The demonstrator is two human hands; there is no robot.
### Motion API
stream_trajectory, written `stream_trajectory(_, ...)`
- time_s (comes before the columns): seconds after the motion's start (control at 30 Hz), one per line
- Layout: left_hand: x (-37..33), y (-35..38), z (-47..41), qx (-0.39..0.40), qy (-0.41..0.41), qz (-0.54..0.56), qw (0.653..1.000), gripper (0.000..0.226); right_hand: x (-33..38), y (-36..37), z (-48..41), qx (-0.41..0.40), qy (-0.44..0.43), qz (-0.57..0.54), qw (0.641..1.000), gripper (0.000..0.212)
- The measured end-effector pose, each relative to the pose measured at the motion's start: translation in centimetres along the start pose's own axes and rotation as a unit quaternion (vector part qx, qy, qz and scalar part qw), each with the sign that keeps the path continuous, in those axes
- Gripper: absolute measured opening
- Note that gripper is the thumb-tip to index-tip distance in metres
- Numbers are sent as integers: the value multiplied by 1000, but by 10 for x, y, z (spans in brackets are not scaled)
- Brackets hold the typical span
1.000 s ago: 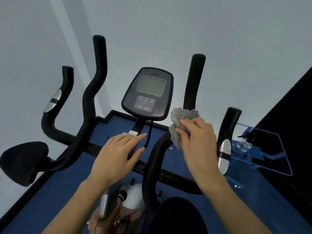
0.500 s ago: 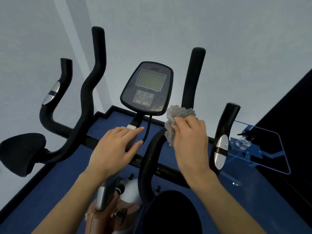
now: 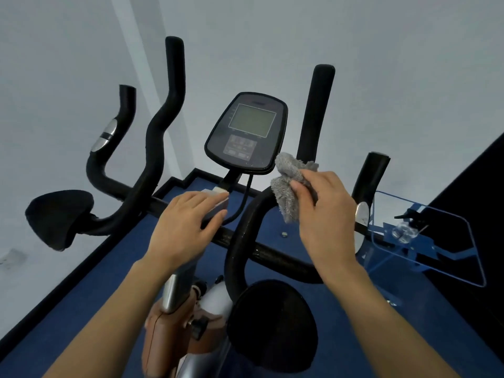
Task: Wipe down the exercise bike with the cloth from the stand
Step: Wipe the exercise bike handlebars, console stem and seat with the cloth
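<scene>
The right hand (image 3: pixel 324 214) pinches the bunched cloth (image 3: pixel 291 184) just right of and below the console (image 3: pixel 246 132), seemingly brushing its lower corner, while the left hand (image 3: pixel 185 227) lies flat, fingers together, on the stem.

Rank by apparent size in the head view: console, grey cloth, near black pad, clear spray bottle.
1. near black pad, though closest to the camera, which inflates it
2. console
3. grey cloth, partly hidden by the right hand
4. clear spray bottle

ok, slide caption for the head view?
Right hand holds crumpled grey cloth beside black bike console; left hand rests on stem.
</scene>
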State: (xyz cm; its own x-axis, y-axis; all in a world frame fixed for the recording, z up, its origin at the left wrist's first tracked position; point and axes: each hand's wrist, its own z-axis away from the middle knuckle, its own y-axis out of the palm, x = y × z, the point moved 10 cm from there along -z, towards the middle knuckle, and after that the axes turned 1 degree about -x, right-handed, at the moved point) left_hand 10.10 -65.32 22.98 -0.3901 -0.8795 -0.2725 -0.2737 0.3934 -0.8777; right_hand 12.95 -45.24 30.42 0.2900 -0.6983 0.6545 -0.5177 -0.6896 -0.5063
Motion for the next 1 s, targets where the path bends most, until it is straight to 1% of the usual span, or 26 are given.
stream_trajectory(0.1, 2, 1, 5, -4, -10, -8, 1000, 45, 6, 6, -2, 14, -29, 10, 999, 23)
stream_trajectory(0.23, 4, -2, 5, -14, -14, -2, 1000, 45, 4, 28, 2, 69, -36, 36, 996, 24)
stream_trajectory(0.37, 4, -5, 3, -28, -7, 12, 1000, 44, 6, 37, 6, 41, -55, 84, 994, 19)
stream_trajectory(0.4, 4, -5, 2, -26, -5, 15, 1000, 44, 6, 38, 11, 38, -48, 87, 994, 19)
stream_trajectory(0.47, 3, -4, 3, -21, -2, 11, 1000, 44, 6, 40, 25, 51, -31, 77, 995, 21)
stream_trajectory(0.57, -1, -4, 4, -20, 8, -3, 1000, 44, 11, 36, 33, 74, -36, 64, 995, 22)
stream_trajectory(0.67, -3, -4, 6, -22, 10, -2, 1000, 44, 13, 25, 19, 47, -34, 52, 997, 18)
stream_trajectory(0.73, -4, -6, 6, -29, 9, 2, 1000, 44, 14, 28, 13, 37, -37, 72, 996, 17)
stream_trajectory(0.87, -3, -5, 3, -31, 2, 7, 1000, 44, 15, 48, 27, 58, -33, 112, 992, 24)
stream_trajectory(0.93, -3, -6, 2, -31, 0, 11, 999, 44, 17, 47, 32, 71, -38, 92, 993, 23)
stream_trajectory(1.0, -4, -6, 4, -34, 5, 13, 999, 43, 15, 42, 26, 97, -18, 46, 994, 20)
